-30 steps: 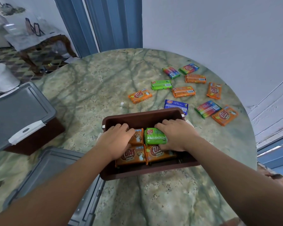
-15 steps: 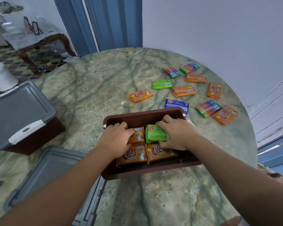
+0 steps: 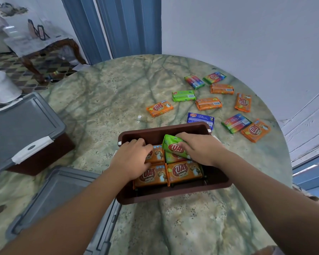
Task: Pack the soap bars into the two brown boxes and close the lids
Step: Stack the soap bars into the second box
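Note:
An open brown box (image 3: 173, 196) sits on the marble table in front of me with orange soap bars (image 3: 184, 172) laid flat inside. My right hand (image 3: 201, 150) grips a green soap bar (image 3: 171, 147), tilted up on its edge over another green bar in the box. My left hand (image 3: 133, 161) presses on the orange bars at the box's left side. A second brown box (image 3: 42, 155) with a grey lid (image 3: 20, 126) shut on it stands at the left. Several loose soap bars, such as an orange one (image 3: 159, 108), lie on the table beyond.
A loose grey lid (image 3: 63, 199) lies at the near left, partly under the open box's corner. The round table's edge (image 3: 291, 162) curves close on the right, by a white wall. A small side table (image 3: 41, 46) stands on the tiled floor far left.
My right hand has lifted and tilted the green soap bar up from lying flat in the box. My left hand stays on the orange bars.

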